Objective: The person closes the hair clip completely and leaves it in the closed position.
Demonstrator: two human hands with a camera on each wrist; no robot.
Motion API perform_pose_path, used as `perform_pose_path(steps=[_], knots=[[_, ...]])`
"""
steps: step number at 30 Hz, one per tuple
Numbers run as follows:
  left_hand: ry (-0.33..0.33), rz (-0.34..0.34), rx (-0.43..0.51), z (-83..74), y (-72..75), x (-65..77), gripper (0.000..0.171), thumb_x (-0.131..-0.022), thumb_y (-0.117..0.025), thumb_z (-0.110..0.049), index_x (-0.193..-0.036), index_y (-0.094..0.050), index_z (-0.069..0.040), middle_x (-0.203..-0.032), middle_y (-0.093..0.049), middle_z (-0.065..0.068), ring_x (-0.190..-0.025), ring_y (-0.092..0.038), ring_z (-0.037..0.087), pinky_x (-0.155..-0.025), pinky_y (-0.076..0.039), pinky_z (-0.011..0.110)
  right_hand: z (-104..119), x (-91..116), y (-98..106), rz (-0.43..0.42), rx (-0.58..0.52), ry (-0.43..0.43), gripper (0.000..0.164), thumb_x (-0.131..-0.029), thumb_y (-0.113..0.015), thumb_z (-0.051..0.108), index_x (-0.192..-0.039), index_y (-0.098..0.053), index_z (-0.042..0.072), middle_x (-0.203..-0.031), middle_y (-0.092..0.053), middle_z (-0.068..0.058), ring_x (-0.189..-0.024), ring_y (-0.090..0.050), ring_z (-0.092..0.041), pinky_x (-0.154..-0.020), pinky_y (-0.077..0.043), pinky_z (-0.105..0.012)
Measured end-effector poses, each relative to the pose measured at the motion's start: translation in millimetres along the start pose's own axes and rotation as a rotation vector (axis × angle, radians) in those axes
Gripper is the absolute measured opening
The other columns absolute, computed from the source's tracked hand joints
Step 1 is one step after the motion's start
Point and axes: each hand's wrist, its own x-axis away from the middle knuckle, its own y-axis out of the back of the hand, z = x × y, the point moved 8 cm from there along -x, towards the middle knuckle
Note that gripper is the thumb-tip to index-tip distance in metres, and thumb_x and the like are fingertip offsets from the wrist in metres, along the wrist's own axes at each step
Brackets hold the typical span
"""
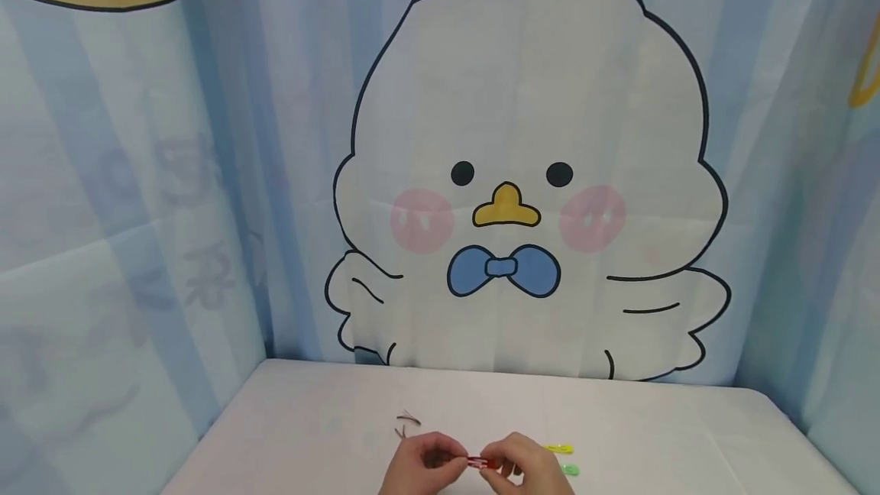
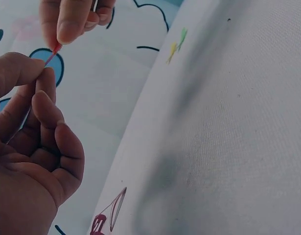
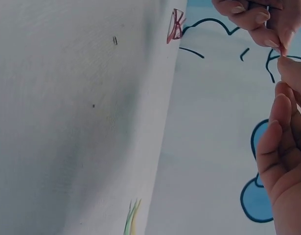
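Note:
Above the front of the table, a red snap hair clip (image 1: 477,463) is held between both hands. My left hand (image 1: 425,466) pinches one end between thumb and forefinger. The other end is pinched by my right hand (image 1: 525,466). In the left wrist view the clip (image 2: 52,56) appears edge-on as a thin red strip, partly covered by the fingertips. The right wrist view shows little of it, because the fingertips hide it.
Dark red open clips (image 1: 409,418) lie on the white table (image 1: 309,418), beyond the left hand. A yellow clip (image 1: 560,448) and a green clip (image 1: 571,470) lie beside the right hand. A curtain (image 1: 302,174) with a cartoon bird stands behind the table.

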Motion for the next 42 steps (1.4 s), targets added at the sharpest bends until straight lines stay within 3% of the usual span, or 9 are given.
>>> perform_pose_path(steps=[7, 13, 16, 21, 26, 31, 36, 42], knots=[[0.008, -0.017, -0.046, 0.5, 13.6, -2.7, 0.012, -0.090, -0.074, -0.009, -0.100, -0.073, -0.002, -0.089, -0.069, 0.003, -0.081, -0.062, 0.019, -0.075, -0.052, 0.036, -7.6, -1.3, 7.1, -0.036, 0.041, -0.039, 0.011, -0.085, -0.081, 0.012, -0.094, -0.074, 0.013, -0.080, -0.058, 0.015, -0.070, -0.052, -0.002, -0.061, -0.049, -0.024], [0.045, -0.066, -0.042, 5.1, 37.9, -2.6, 0.017, -0.091, -0.072, -0.008, -0.105, -0.071, 0.001, -0.094, -0.068, 0.002, -0.084, -0.062, 0.018, -0.076, -0.052, 0.035, -4.4, 1.9, 21.7, -0.189, 0.130, 0.152, 0.020, -0.078, -0.085, 0.004, -0.088, -0.073, 0.016, -0.079, -0.058, 0.017, -0.067, -0.052, 0.001, -0.054, -0.047, -0.024], [0.028, -0.086, -0.046, 4.1, 48.5, -3.0, 0.019, -0.091, -0.072, -0.008, -0.106, -0.070, 0.002, -0.095, -0.068, 0.003, -0.084, -0.063, 0.019, -0.075, -0.052, 0.033, -5.1, 2.4, 27.4, -0.214, 0.148, 0.180, 0.023, -0.076, -0.085, 0.002, -0.088, -0.072, 0.017, -0.081, -0.060, 0.017, -0.067, -0.052, 0.001, -0.054, -0.046, -0.024], [-0.009, -0.116, -0.075, 2.9, 63.1, -4.6, 0.019, -0.091, -0.072, -0.007, -0.107, -0.070, 0.004, -0.104, -0.069, 0.010, -0.086, -0.062, 0.020, -0.076, -0.053, 0.031, -12.9, 1.9, 35.3, -0.185, 0.171, 0.109, 0.021, -0.079, -0.085, 0.006, -0.089, -0.072, 0.019, -0.083, -0.062, 0.016, -0.068, -0.052, 0.000, -0.056, -0.046, -0.025], [0.028, -0.152, -0.145, 10.9, 77.0, -7.5, 0.018, -0.091, -0.071, -0.008, -0.107, -0.071, 0.001, -0.102, -0.069, 0.008, -0.086, -0.062, 0.019, -0.076, -0.053, 0.032, -24.0, 4.5, 42.8, -0.140, 0.199, 0.029, 0.018, -0.080, -0.085, 0.009, -0.089, -0.073, 0.018, -0.083, -0.062, 0.015, -0.069, -0.052, 0.000, -0.058, -0.047, -0.026], [0.053, -0.181, -0.243, 18.4, 92.7, -13.2, 0.015, -0.091, -0.071, -0.007, -0.105, -0.071, -0.002, -0.096, -0.067, 0.002, -0.086, -0.060, 0.019, -0.076, -0.052, 0.035, -41.6, 9.4, 51.0, -0.063, 0.200, -0.116, 0.015, -0.081, -0.084, 0.012, -0.090, -0.073, 0.016, -0.082, -0.060, 0.012, -0.068, -0.049, -0.001, -0.061, -0.047, -0.025], [0.049, -0.173, -0.301, 21.7, 103.6, -21.3, 0.013, -0.089, -0.071, -0.003, -0.103, -0.070, -0.003, -0.094, -0.066, 0.002, -0.084, -0.056, 0.019, -0.073, -0.050, 0.035, -56.6, 14.6, 58.0, 0.007, 0.201, -0.227, 0.014, -0.082, -0.083, 0.013, -0.092, -0.074, 0.015, -0.080, -0.058, 0.008, -0.069, -0.049, -0.003, -0.061, -0.045, -0.025], [0.033, -0.133, -0.336, 23.5, 110.7, -28.7, 0.014, -0.089, -0.071, -0.002, -0.103, -0.069, -0.001, -0.094, -0.066, 0.002, -0.084, -0.056, 0.019, -0.072, -0.051, 0.035, -68.1, 18.1, 65.1, 0.043, 0.205, -0.282, 0.014, -0.083, -0.083, 0.013, -0.093, -0.074, 0.014, -0.079, -0.058, 0.007, -0.069, -0.049, -0.005, -0.061, -0.045, -0.025]])
